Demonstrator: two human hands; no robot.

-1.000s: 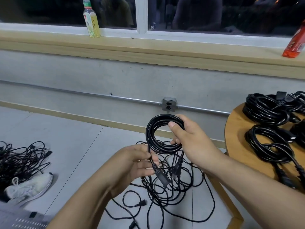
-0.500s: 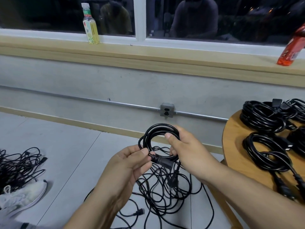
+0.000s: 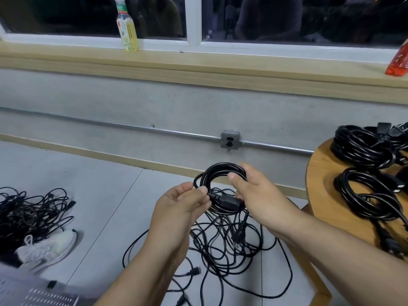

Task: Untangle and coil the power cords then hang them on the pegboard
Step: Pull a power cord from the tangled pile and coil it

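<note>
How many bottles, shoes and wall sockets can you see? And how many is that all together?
Bottles: 2, a clear plastic bottle of yellow drink and a red bottle at the right edge.
Shoes: 1, a white lace-up sneaker.
Wall sockets: 1, a grey metal socket box.
Total: 4.

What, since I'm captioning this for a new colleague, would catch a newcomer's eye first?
At centre, the right hand grips a coiled black cord while the left hand pinches its connector. Below them a loose tangle sprawls on the floor, and finished coils lie on the round wooden table at right.
</note>
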